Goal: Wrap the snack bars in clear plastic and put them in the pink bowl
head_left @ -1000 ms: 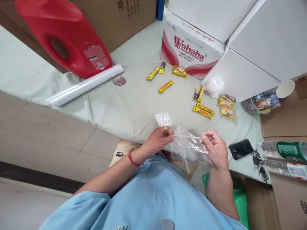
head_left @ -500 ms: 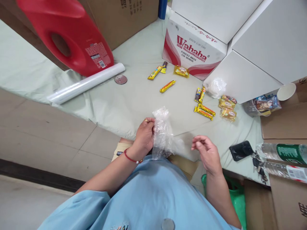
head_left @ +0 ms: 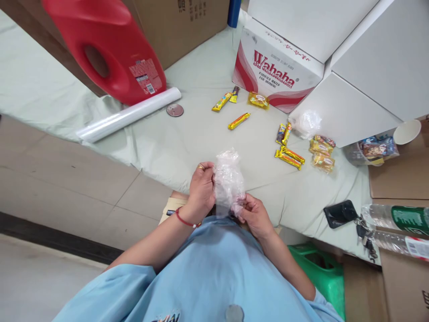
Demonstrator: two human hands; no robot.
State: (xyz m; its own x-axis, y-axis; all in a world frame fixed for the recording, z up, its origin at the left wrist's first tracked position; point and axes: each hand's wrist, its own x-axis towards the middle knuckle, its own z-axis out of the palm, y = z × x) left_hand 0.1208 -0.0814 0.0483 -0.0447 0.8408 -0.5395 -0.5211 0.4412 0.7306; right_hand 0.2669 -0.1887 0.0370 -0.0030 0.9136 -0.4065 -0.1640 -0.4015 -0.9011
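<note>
A crumpled clear plastic bag (head_left: 229,176) hangs between my two hands at the table's front edge, close to my body. My left hand (head_left: 202,185) grips its left side, fingers curled into the film. At the bag's lower right, my right hand (head_left: 254,215) pinches the plastic between thumb and fingers. Beyond the bag, a yellow snack stick (head_left: 239,121) lies alone on the cloth. Several more yellow sticks (head_left: 290,157) lie to the right, beside yellow-wrapped cakes (head_left: 322,154) and another crumpled clear bag (head_left: 306,124).
A red jug (head_left: 110,49) and a plastic film roll (head_left: 130,115) occupy the left, near a round disc (head_left: 174,110). A Wahaha carton (head_left: 273,71) stands behind. At right are a black phone (head_left: 340,213), keys (head_left: 364,235), bottles (head_left: 395,217) and a snack tub (head_left: 357,154).
My right hand has moved left from beside the bag and taken hold of its lower right side. The bag looks more bunched up. My left hand keeps its grip.
</note>
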